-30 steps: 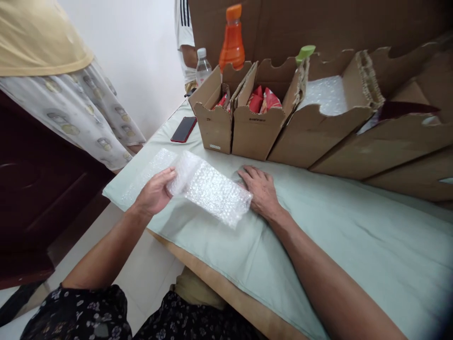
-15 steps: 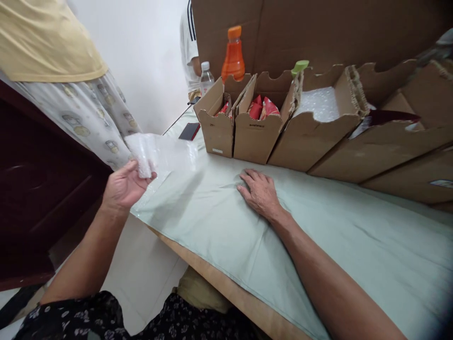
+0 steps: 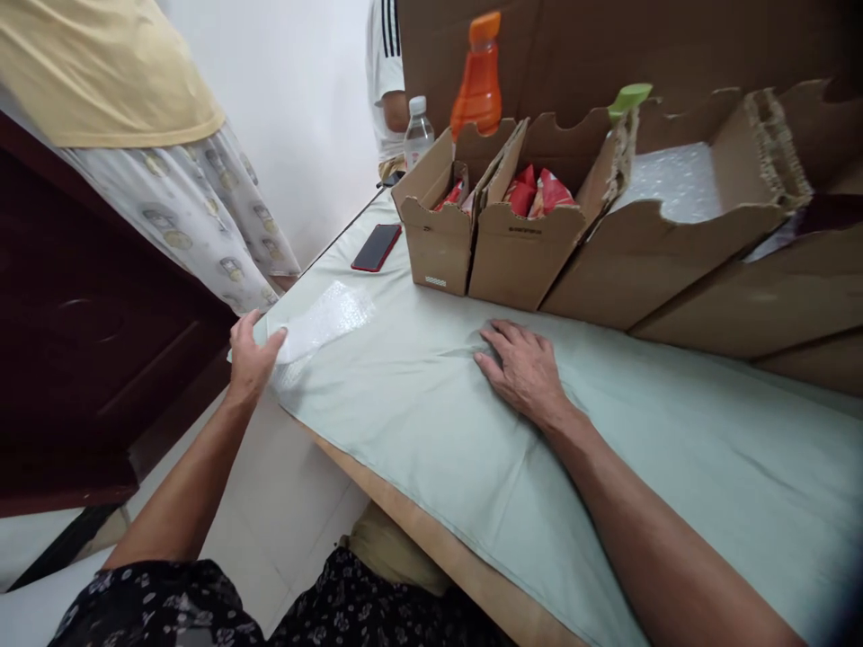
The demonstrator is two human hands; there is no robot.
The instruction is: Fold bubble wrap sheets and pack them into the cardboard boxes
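Under left hand [image 3: 251,358]: bubble wrap [image 3: 324,321].

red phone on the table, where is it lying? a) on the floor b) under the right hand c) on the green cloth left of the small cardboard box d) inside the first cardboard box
c: the red phone lies flat on the green cloth, just left of the small cardboard box, apart from both the left hand and the right hand.
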